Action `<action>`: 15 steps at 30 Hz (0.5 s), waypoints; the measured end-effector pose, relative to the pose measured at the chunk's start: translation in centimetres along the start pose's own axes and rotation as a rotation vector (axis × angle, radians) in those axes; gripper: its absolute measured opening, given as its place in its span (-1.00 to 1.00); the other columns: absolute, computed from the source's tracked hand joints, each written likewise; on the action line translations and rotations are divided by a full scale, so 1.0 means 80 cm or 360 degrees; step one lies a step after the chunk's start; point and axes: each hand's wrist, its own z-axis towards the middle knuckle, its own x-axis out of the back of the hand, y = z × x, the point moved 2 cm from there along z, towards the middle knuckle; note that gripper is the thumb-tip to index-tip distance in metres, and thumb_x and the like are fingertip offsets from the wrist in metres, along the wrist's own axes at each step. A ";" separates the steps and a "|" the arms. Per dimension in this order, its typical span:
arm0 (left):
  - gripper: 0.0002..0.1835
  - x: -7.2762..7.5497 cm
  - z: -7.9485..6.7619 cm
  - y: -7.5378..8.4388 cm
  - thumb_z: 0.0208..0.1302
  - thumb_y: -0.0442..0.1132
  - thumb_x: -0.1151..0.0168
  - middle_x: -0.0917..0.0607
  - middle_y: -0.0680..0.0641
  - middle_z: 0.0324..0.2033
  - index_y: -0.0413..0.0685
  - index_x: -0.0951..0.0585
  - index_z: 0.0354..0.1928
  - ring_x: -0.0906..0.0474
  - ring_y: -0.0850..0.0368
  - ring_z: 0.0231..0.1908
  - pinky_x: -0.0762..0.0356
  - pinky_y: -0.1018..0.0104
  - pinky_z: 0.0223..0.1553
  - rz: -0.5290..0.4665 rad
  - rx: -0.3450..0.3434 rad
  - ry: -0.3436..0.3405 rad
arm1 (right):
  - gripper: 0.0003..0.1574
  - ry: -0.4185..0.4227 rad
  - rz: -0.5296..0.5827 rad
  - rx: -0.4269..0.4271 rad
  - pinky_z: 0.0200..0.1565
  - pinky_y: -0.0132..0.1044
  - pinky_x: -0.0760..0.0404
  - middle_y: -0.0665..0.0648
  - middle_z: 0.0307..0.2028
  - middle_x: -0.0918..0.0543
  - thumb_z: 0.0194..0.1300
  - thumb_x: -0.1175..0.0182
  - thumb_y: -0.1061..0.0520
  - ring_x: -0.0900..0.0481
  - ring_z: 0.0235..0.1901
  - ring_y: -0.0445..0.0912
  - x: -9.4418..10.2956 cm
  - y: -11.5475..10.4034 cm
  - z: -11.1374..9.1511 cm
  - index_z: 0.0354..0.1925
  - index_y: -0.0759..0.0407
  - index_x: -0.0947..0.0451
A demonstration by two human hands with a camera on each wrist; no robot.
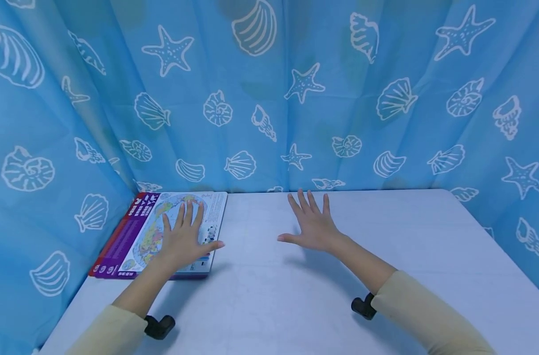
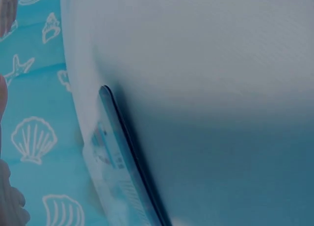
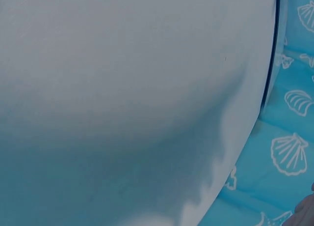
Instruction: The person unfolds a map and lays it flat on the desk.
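My left hand [image 1: 183, 244] is held out with its fingers spread, and in the head view it covers part of a flat stack printed with a world map [image 1: 163, 222]. The stack has purple and red borders on its left side; whether it is boards or books I cannot tell. A shadow to the right suggests that this hand is above the stack, not on it. My right hand [image 1: 314, 229], fingers also spread, hovers over the white table [image 1: 260, 296] and holds nothing. In the left wrist view the stack's edge [image 2: 130, 152] shows side-on.
A blue curtain [image 1: 269, 98] with white shells and starfish hangs behind the table and along both its sides. The stack lies at the table's back left corner. Black wrist cameras [image 1: 159, 327] sit under both forearms.
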 end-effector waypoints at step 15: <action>0.20 -0.002 -0.011 -0.034 0.03 0.46 -0.08 0.17 -0.38 0.43 -0.19 0.13 0.47 0.32 -0.36 0.41 0.53 -0.46 0.25 0.0034 0.0070 0.0049 | 0.33 -0.0036 0.0058 0.0071 0.28 0.42 0.41 0.28 0.48 0.17 0.06 -0.01 -0.60 0.23 0.45 0.24 -0.019 -0.043 0.017 0.49 0.09 0.18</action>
